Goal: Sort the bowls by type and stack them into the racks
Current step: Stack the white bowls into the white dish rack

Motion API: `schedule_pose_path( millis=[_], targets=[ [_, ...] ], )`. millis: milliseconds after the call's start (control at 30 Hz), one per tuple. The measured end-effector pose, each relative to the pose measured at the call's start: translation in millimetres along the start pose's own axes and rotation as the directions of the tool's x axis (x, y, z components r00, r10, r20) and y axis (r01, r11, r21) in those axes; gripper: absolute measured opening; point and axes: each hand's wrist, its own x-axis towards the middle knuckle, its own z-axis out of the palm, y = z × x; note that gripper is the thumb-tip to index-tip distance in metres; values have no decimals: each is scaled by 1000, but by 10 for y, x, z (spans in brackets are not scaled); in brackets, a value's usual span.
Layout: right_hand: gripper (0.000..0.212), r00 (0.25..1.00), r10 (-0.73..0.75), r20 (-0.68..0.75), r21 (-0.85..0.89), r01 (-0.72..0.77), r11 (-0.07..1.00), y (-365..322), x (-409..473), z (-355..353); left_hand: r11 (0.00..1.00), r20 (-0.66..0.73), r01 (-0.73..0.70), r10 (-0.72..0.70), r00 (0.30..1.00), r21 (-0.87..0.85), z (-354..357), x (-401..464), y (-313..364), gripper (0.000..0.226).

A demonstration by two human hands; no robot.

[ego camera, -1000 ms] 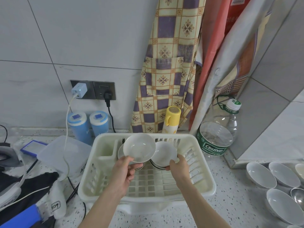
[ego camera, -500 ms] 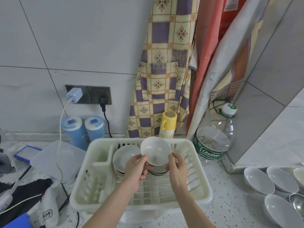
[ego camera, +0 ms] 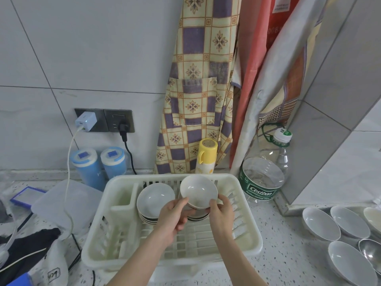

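A white bowl (ego camera: 198,190) is tilted toward me over the back right of the cream dish rack (ego camera: 115,240). My left hand (ego camera: 174,217) grips its lower left rim and my right hand (ego camera: 221,213) grips its lower right rim. Under it a short stack of bowls (ego camera: 196,215) is mostly hidden by my hands. To the left in the rack leans a second stack of white bowls (ego camera: 154,200) with dark-striped rims. Several loose white bowls (ego camera: 320,223) lie on the counter at the right.
A large water bottle (ego camera: 265,176) and a yellow flask (ego camera: 206,155) stand behind the rack. Two blue containers (ego camera: 99,166), a plastic lid (ego camera: 68,203) and cables lie to the left. A steel bowl (ego camera: 371,250) sits among the loose bowls. Aprons hang on the wall.
The white bowl has moved from my left hand over the left stack to the right stack, and my right hand has joined in holding it. The camera has drifted right.
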Motion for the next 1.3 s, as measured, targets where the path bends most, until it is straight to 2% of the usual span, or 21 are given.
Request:
schedule_pose_path(
  millis=[100,300,467,633,767,1100,1300],
  targets=[
    [27,1000,14,-5,-19,-14,1000,14,9,1,998,-24,34,-33,999,57,-42,5,-23,23],
    [27,998,69,9,-13,-69,998,31,33,7,969,-39,171,-166,985,178,-143,12,-66,42],
    [28,997,68,29,-70,-66,995,28,15,13,950,-50,213,-207,977,230,-155,49,-98,52],
    [31,997,76,18,-109,-74,991,11,16,23,972,-56,195,-189,980,133,-101,65,-161,44],
    [24,999,48,15,-168,-45,985,14,-6,19,980,-63,188,-184,981,70,-49,71,-213,38],
    [33,999,37,32,-298,-26,954,62,12,11,983,-97,157,-148,984,95,-11,84,-246,32],
    [36,998,36,58,-299,-18,954,70,7,6,980,-91,169,-160,983,106,7,19,-239,33]
  ],
)
